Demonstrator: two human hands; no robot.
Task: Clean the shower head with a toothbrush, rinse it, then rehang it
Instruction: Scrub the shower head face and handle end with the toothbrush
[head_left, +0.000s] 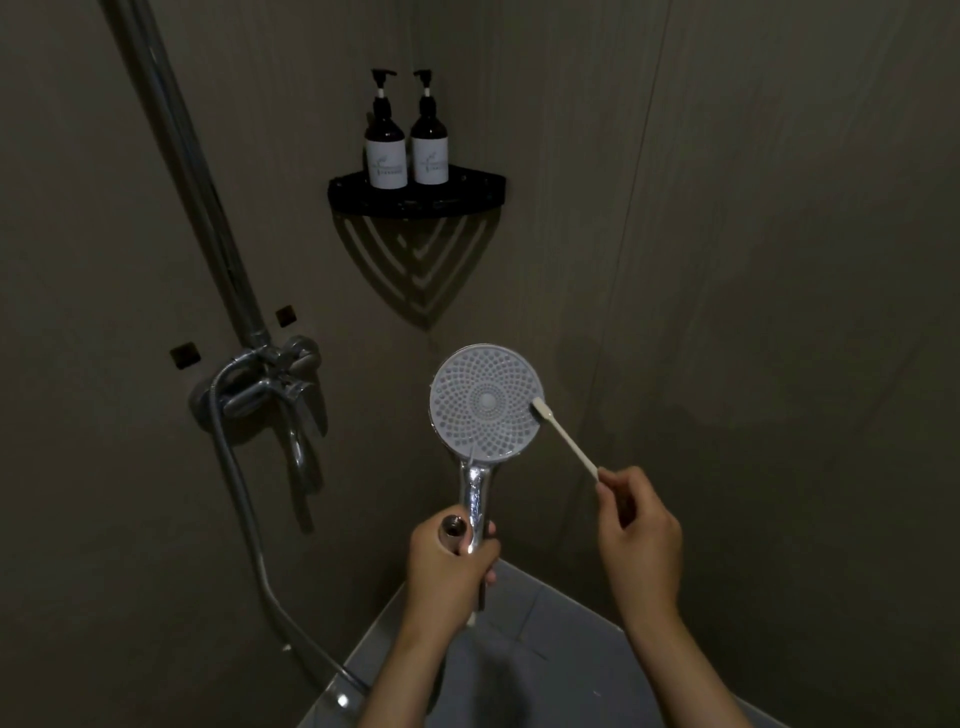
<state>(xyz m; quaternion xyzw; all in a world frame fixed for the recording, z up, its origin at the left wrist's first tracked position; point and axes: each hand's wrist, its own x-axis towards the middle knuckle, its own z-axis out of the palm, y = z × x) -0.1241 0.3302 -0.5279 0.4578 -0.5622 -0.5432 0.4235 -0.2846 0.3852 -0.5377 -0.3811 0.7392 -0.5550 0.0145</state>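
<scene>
The shower head (485, 402) is round, with a grey nozzle face turned toward me and a chrome handle below it. My left hand (449, 564) grips that handle and holds the head upright in front of the corner. A threaded metal end shows at the top of my left fist. The cream toothbrush (563, 436) slants up to the left, and its bristle end touches the right edge of the nozzle face. My right hand (636, 530) pinches the lower end of the toothbrush handle.
A chrome mixer tap (270, 387) and riser pipe (208, 208) are on the left wall, with a metal hose (249, 519) curving down to the floor. Two dark pump bottles (408, 140) stand on a black corner shelf (415, 200). Grey floor tiles (545, 649) lie below.
</scene>
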